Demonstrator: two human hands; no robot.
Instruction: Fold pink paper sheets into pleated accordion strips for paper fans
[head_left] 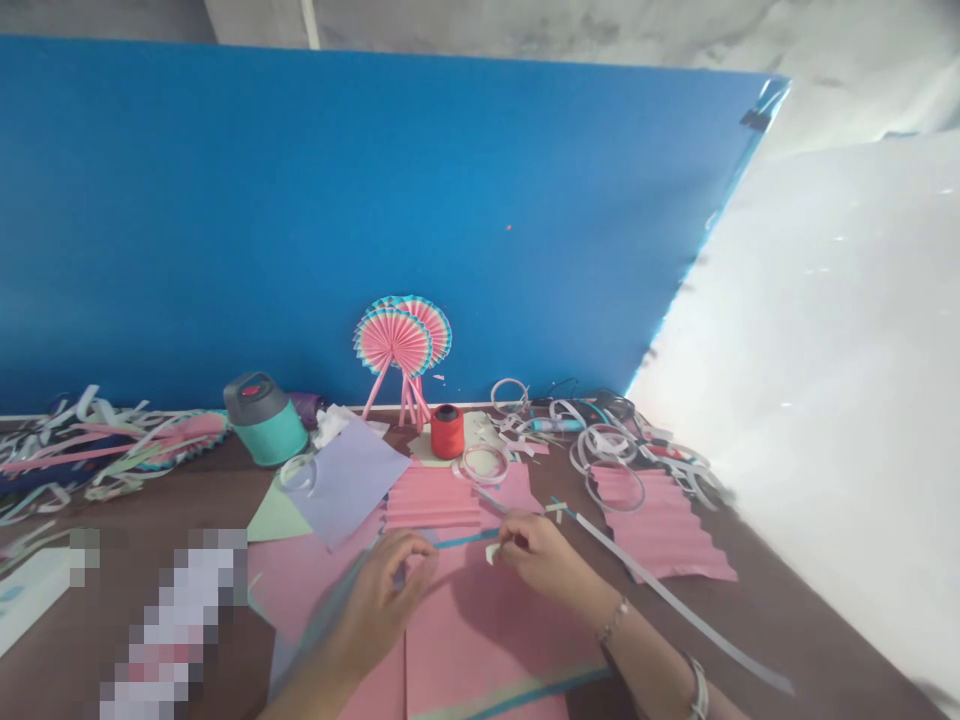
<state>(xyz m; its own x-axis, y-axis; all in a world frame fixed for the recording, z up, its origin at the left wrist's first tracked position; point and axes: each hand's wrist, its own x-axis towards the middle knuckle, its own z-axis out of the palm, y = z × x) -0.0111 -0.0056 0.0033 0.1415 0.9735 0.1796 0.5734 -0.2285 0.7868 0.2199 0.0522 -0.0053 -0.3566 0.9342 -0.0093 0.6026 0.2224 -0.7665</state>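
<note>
A pink paper sheet (pixel 510 620) with blue and pale-green strips along its far and near edges lies in front of me. Over its far left part is my left hand (pixel 394 585), its fingers curved and apart from the thumb, with nothing visibly held. My right hand (pixel 536 555) pinches a small pale paper piece (pixel 491 553) just above the sheet's far edge. Behind the hands lies a pleated pink paper (pixel 431 497). A long white strip (pixel 675 595) runs across the table to the right of my right hand.
Two round pink paper fans (pixel 394 340) lean on the blue partition (pixel 300 200). Near them stand a red thread spool (pixel 447 435) and a teal container (pixel 270 425). Lilac paper (pixel 356 480), another pleated pink paper (pixel 667 525) and tangled strips (pixel 611 455) lie around.
</note>
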